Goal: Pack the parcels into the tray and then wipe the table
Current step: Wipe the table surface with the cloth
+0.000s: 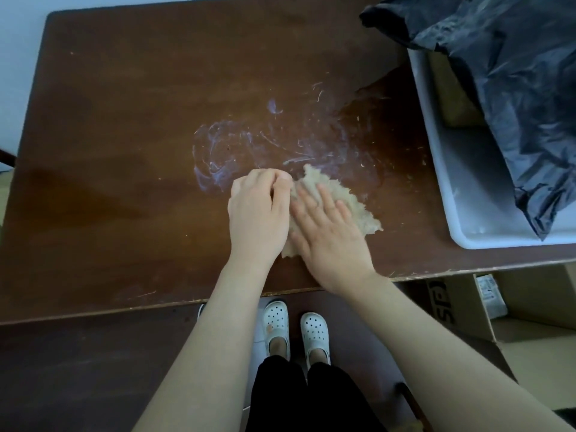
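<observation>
Fingers of the right hand [327,232] lie spread and flat on a ragged beige cloth [346,198] at frame centre; the left hand [258,210] curls loosely, fingertips pinching the cloth's edge. Brown wooden table [124,120] shows pale smears. At right, a white plastic tray [461,188] holds crinkled black-bagged parcels [514,73] and a cardboard box [452,88]

A dark brown wooden table [124,120] fills the frame, smeared with whitish wet streaks [237,151] at centre. On it lie 1 ragged beige cloth [358,204] at lower centre and 1 white plastic tray [461,182] at the right.
</observation>
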